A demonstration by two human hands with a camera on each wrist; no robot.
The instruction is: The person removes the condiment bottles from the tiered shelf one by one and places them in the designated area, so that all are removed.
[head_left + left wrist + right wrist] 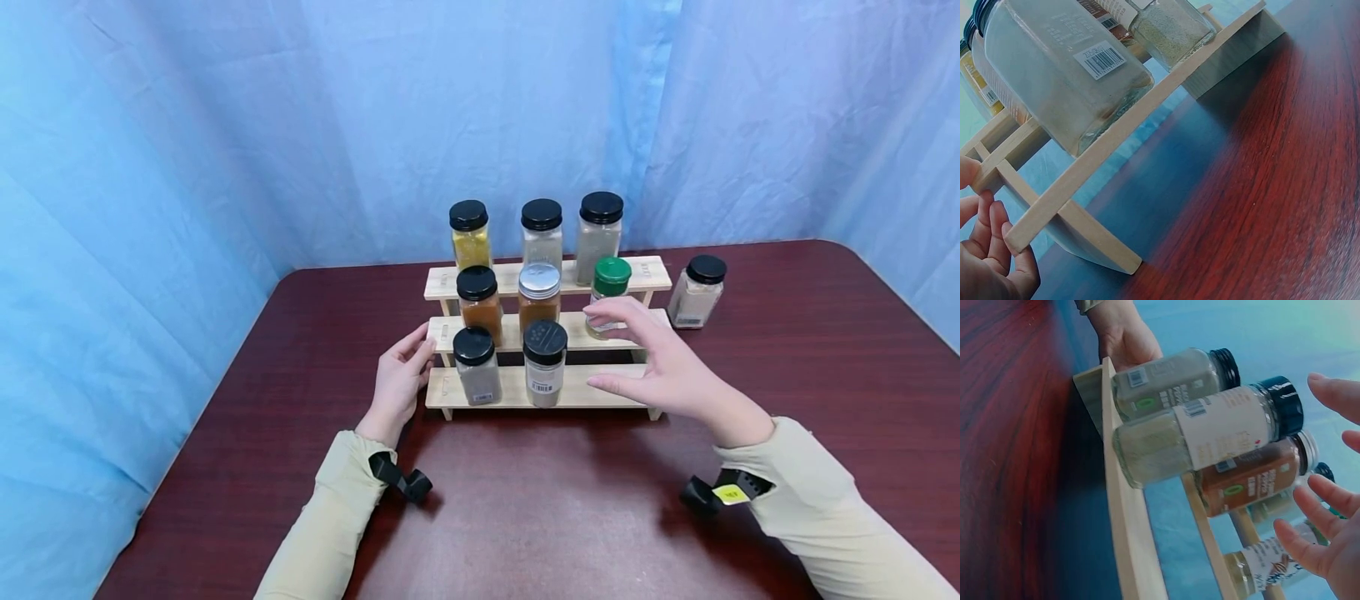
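A three-tier wooden rack (603, 388) bears several spice jars. My left hand (399, 379) grips the left end of its middle shelf, the thumb above and fingers below in the left wrist view. Around the right end hovers my right hand (675, 367), fingers spread and holding nothing. Just behind its fingertips stands a green-lidded jar (612, 275) on the middle shelf, partly hidden by that hand. The bottom shelf carries a black-lidded jar of grey powder (480, 379) and a round shaker jar (544, 371), both upright.
A black-lidded jar (695, 298) stands on the table right of the rack. On the middle shelf are a black-lidded jar (481, 310) and a silver-lidded jar (539, 304). The top shelf holds a yellow-filled jar (471, 242) and two pale ones. Blue curtains (480, 125) surround the dark table (510, 517).
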